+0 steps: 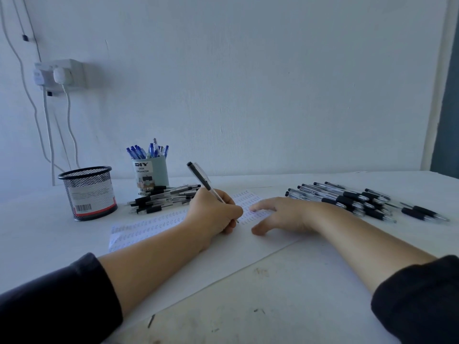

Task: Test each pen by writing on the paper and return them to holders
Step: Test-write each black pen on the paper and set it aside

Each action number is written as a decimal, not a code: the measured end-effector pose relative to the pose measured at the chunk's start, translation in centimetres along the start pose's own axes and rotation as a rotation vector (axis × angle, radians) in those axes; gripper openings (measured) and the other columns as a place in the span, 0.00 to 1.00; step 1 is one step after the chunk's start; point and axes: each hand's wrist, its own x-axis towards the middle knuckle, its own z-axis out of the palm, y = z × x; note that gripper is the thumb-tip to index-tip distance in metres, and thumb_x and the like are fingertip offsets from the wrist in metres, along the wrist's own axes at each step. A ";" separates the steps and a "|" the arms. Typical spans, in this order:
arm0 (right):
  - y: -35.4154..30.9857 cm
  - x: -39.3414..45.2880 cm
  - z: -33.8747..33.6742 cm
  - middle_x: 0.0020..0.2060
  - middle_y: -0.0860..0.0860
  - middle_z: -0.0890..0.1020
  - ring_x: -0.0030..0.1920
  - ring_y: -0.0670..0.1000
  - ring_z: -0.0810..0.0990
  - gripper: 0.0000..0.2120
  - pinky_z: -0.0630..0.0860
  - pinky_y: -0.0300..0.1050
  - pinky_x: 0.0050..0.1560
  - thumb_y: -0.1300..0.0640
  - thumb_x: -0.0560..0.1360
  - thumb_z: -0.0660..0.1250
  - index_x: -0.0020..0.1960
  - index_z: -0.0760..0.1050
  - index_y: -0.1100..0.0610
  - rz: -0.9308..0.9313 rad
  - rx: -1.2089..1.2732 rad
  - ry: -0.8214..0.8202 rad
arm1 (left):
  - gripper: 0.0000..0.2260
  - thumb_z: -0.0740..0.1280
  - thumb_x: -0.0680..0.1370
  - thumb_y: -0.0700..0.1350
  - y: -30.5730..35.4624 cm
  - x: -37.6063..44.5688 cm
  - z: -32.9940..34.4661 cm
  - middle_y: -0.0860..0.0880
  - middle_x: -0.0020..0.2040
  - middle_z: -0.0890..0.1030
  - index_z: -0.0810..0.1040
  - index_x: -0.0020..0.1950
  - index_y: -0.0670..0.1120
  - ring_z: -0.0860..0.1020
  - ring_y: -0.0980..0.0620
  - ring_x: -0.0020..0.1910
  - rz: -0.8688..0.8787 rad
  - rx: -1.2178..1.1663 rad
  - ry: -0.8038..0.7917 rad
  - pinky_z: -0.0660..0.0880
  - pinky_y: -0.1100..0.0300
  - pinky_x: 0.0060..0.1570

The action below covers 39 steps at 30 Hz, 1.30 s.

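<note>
Near the bench's middle, the left hand (213,214) pinches a black pen (208,186), tip on the paper (173,247); the right hand (280,214) lies spread, pinning the sheet. Keep strokes short and pressure light, then drop it in the mesh holder (88,192).

The left hand (215,211) grips a clear-barrelled black pen (204,181), tip on the white written-on paper sheet (248,247). The right hand (278,214) lies flat on the sheet at its 3 o'clock. Black mesh cup (89,192) at 10 o'clock; pale green holder (150,173) of blue pens at 11.
</note>
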 end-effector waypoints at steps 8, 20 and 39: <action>0.2 0.0 0.0 0.73 0.46 0.63 0.72 0.50 0.62 0.33 0.58 0.51 0.72 0.40 0.64 0.72 0.68 0.66 0.35 -0.004 0.005 -0.013 | 0.01 0.68 0.69 0.32 0.0 0.2 0.1 0.44 0.25 0.77 0.78 0.39 0.36 0.73 0.51 0.21 -0.003 0.039 -0.008 0.74 0.62 0.27; 0.0 0.0 0.0 0.73 0.44 0.63 0.72 0.49 0.62 0.41 0.58 0.52 0.72 0.36 0.55 0.69 0.67 0.66 0.34 0.008 -0.004 -0.009 | 0.02 0.67 0.69 0.32 0.0 0.0 0.2 0.44 0.26 0.76 0.78 0.37 0.37 0.73 0.52 0.21 0.013 0.036 -0.001 0.74 0.64 0.26; 0.0 -0.1 0.0 0.73 0.44 0.63 0.72 0.49 0.61 0.40 0.58 0.52 0.72 0.36 0.56 0.70 0.68 0.65 0.34 0.008 -0.008 -0.017 | 0.01 0.67 0.68 0.32 0.1 -0.1 0.1 0.43 0.26 0.77 0.78 0.38 0.36 0.73 0.52 0.20 0.002 0.050 0.002 0.74 0.63 0.27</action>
